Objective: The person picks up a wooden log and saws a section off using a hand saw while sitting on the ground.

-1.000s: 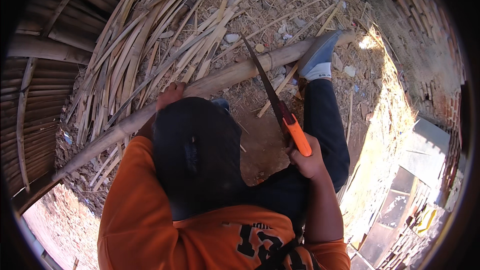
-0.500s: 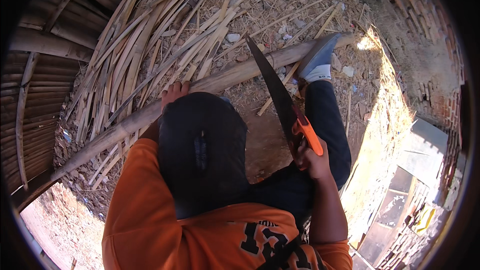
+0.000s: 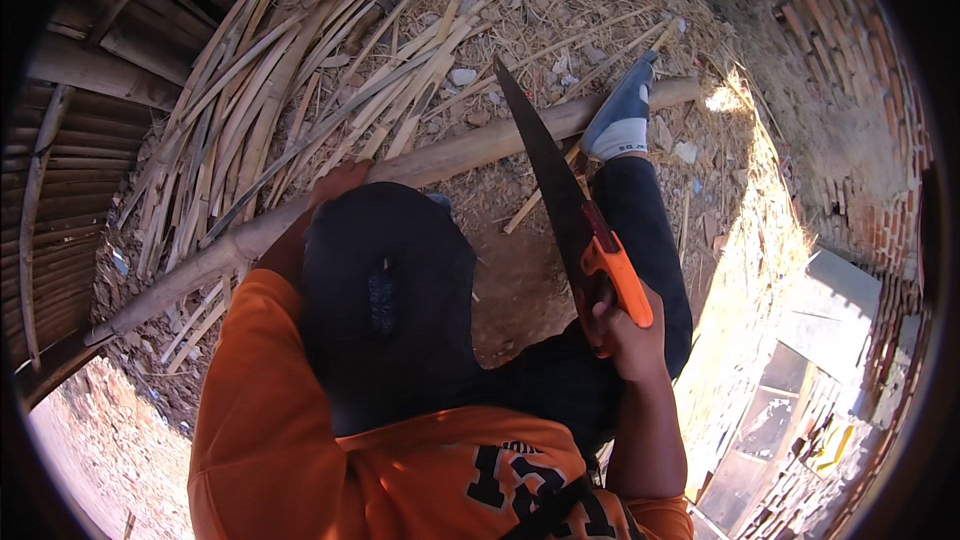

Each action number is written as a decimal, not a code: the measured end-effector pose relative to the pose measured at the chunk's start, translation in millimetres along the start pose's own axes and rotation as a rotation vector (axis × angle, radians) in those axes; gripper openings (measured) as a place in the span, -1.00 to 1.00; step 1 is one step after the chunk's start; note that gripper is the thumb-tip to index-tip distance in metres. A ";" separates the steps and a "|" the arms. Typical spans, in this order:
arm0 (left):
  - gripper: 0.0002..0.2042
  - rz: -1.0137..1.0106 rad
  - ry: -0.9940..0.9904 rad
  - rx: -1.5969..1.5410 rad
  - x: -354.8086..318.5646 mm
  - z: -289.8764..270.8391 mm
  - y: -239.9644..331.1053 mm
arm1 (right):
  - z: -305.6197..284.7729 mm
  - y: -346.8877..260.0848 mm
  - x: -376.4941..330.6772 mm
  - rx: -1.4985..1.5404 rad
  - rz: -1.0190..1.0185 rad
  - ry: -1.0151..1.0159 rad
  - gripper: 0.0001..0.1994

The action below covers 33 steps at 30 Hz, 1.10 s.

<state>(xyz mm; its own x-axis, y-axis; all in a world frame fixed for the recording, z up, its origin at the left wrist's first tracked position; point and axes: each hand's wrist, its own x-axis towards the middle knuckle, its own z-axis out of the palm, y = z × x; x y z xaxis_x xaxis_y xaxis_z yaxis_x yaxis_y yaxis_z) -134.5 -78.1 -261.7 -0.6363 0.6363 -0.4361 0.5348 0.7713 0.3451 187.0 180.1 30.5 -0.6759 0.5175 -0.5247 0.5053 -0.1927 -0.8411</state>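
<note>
Right hand (image 3: 625, 335) is gripping tight around the orange handle of the hand saw (image 3: 570, 210), blade angling over the long bamboo pole (image 3: 440, 162). Left hand (image 3: 335, 183) is pressing on the pole lying across the straw-strewn ground; its fingers are mostly hidden. A grey shoe (image 3: 622, 115) is resting on the pole.

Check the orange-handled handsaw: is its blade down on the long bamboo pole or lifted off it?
Cannot tell. The orange-handled handsaw tilts up from the right hand, its blade crossing the long bamboo pole in the image; contact isn't visible.
</note>
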 end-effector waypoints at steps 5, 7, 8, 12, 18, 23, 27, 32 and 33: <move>-0.45 -0.120 0.087 0.123 -11.1 -2.3 28.0 | -21.2 8.3 -3.3 -0.011 0.011 0.006 -0.87; -0.44 -0.121 0.135 0.146 -15.1 1.6 26.9 | -28.6 11.3 -0.3 -0.009 0.022 -0.005 -0.87; -0.43 -0.121 0.158 0.158 -17.2 3.5 26.6 | -32.6 13.6 0.4 -0.032 0.028 -0.003 -0.87; -0.42 -0.067 0.199 0.148 -22.5 -2.1 30.3 | -45.4 20.8 2.3 -0.052 0.034 -0.001 -0.87; -0.42 -0.023 0.247 0.154 -22.3 -2.8 29.7 | -60.2 26.1 0.0 -0.108 0.058 -0.008 -0.89; -0.42 0.029 0.284 0.164 -22.5 -2.6 25.2 | -65.4 30.7 -2.6 -0.129 0.081 -0.015 -0.88; -0.42 0.013 0.249 0.144 -21.1 -3.5 26.1 | -68.0 31.7 -6.6 -0.116 0.097 -0.024 -0.87; -0.43 0.011 0.218 0.121 -19.3 -3.6 21.5 | -70.9 29.8 -13.0 -0.089 0.070 -0.054 -0.86; -0.43 0.007 0.214 0.115 -19.1 -4.2 22.4 | -74.2 30.9 -15.1 -0.108 0.075 -0.055 -0.86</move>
<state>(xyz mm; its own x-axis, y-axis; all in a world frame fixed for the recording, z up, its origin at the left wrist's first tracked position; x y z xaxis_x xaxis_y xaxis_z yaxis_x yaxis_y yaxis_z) -112.7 -72.9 -242.1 -0.7289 0.6397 -0.2440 0.5919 0.7679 0.2449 252.6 228.2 22.1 -0.6606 0.4583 -0.5946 0.6086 -0.1367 -0.7816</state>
